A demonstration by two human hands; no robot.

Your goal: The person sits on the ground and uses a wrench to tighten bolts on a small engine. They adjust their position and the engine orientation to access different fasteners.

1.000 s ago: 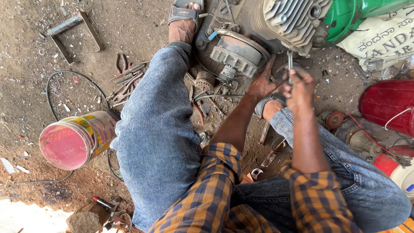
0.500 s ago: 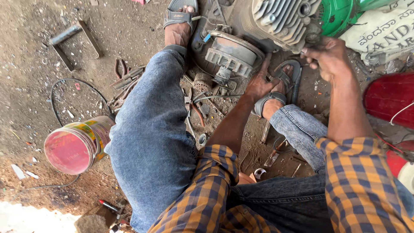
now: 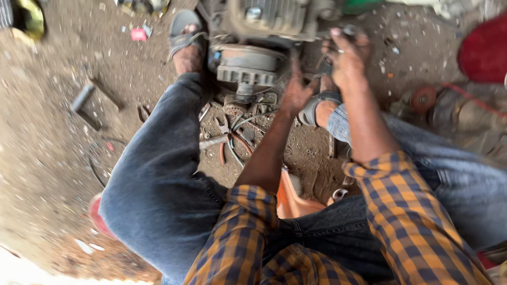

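On the dirt at far left lies a metal bracket (image 3: pixel 95 103). Our left hand (image 3: pixel 297 92) rests on the engine (image 3: pixel 253 50), between our sandalled feet, fingers spread and holding nothing. Our right hand (image 3: pixel 346 55) curls against the engine's right side; what it grips we cannot tell.

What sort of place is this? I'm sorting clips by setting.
Probably an informal roadside or yard repair spot for small engines. A grey finned metal engine sits on bare dirt ground, loose metal hand tools lie scattered between the seated person's legs, and both hands, left hand and right hand, work at it.
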